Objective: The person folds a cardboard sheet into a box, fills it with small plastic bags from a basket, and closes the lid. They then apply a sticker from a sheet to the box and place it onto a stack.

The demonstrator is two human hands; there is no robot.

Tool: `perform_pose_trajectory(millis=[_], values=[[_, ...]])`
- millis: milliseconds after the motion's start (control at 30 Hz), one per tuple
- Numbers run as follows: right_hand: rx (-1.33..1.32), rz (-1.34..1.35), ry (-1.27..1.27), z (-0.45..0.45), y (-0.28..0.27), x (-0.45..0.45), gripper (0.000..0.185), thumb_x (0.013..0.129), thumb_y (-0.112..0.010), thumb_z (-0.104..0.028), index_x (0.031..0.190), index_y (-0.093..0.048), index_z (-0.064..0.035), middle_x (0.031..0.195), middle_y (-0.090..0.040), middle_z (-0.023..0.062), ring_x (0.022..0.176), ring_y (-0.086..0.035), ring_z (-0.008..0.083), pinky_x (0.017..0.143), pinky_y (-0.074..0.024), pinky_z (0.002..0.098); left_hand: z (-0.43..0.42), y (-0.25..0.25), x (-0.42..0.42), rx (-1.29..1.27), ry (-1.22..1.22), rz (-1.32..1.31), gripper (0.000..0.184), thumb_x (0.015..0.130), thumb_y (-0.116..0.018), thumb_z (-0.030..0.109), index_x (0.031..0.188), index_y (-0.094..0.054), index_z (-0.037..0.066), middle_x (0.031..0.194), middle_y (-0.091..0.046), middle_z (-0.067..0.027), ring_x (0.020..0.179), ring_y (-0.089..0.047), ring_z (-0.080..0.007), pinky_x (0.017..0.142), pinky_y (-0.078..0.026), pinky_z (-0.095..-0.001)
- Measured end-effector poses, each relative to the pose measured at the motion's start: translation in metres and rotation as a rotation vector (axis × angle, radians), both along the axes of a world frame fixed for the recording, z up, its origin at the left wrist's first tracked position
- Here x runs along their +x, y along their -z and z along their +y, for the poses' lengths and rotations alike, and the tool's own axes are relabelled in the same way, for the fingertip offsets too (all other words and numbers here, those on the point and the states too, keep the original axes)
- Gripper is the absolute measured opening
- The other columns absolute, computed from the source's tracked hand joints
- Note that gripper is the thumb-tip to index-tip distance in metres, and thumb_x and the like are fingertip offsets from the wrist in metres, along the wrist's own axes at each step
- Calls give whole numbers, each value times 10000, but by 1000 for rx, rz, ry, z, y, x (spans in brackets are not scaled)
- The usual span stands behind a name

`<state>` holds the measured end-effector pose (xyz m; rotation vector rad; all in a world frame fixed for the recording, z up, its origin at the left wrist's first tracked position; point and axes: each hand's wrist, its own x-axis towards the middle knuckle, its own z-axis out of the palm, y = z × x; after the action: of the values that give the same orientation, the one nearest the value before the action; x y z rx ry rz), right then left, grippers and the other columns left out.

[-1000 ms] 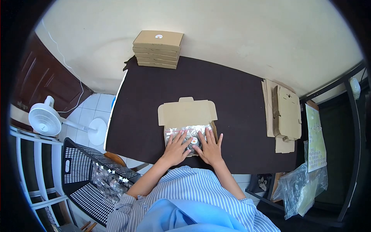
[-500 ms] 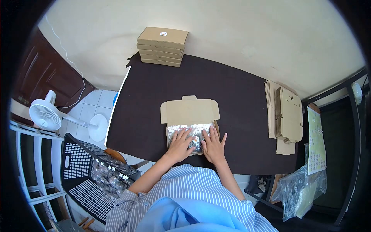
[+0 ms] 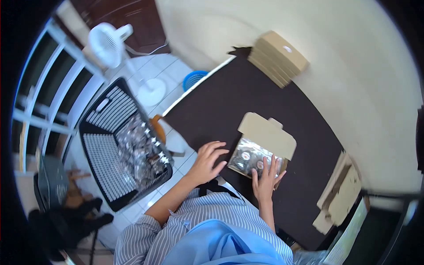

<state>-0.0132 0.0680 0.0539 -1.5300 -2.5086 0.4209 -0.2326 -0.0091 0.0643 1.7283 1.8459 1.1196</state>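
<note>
An open cardboard box (image 3: 269,134) lies on the dark tabletop, its lid folded back away from me. Inside it are clear plastic packets (image 3: 244,155) with dark contents and round white stickers. My right hand (image 3: 266,179) rests on the packets with its fingers stretched out. Just left of the box, my left hand (image 3: 206,163) is raised off it, fingers apart and holding nothing. To the left of the table stands a black plastic basket (image 3: 102,152), full of shiny clear packets (image 3: 139,152).
Closed cardboard boxes (image 3: 278,57) are stacked at the table's far edge by the wall. Flat cardboard pieces (image 3: 342,196) lie at the right end. On the tiled floor stand a white fan (image 3: 151,92) and a blue basket (image 3: 193,80).
My view has turned left, bringing the black basket more fully into sight. My left hand has lifted off the packets and moved left of the box; my right hand stays on them.
</note>
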Motion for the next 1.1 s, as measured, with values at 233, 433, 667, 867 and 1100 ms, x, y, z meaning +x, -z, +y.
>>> perform_pose_trajectory(millis=[233,433,667,867,1100], values=[[-22,256,-336,-22,-10,-61,374,788,-624,-146,1155,-571,-99,1359,-386,136,1316,-297,321,1062,3,581,-131,35,-81,113,-911,16,49,799,-550,44,810,-508,22,1035,-557,-146,982,-483,-298,889,-348,-387],[-48,270,-382,-62,-3,-92,344,778,-636,-136,1118,-593,-98,1328,-420,127,1288,-345,313,1073,-35,561,-262,175,-170,-440,-1038,-86,276,843,-581,225,971,-566,-20,968,-588,-204,946,-541,-330,848,-411,-397],[-79,221,-298,-116,37,-113,309,740,-642,-72,1046,-611,-96,1256,-472,118,1220,-426,301,1073,-130,547,-325,302,-216,-780,-1631,-1082,733,788,-637,357,1290,-319,-72,1311,-382,-285,1154,-450,-391,836,-434,-527],[-116,222,-225,-147,49,-121,320,725,-659,-61,1037,-610,-104,1245,-475,127,1220,-427,298,1064,-162,561,-359,384,-221,-551,-1458,-1495,561,852,-565,409,1306,-395,125,1296,-426,-87,1190,-376,-318,916,-360,-485],[-91,329,-211,-142,34,-119,308,717,-661,-41,1018,-622,-96,1211,-502,130,1174,-474,298,1043,-240,544,-343,345,-227,-469,-1398,-1188,310,863,-564,303,1105,-550,110,1078,-574,-64,852,-531,-195,611,-408,-335]])
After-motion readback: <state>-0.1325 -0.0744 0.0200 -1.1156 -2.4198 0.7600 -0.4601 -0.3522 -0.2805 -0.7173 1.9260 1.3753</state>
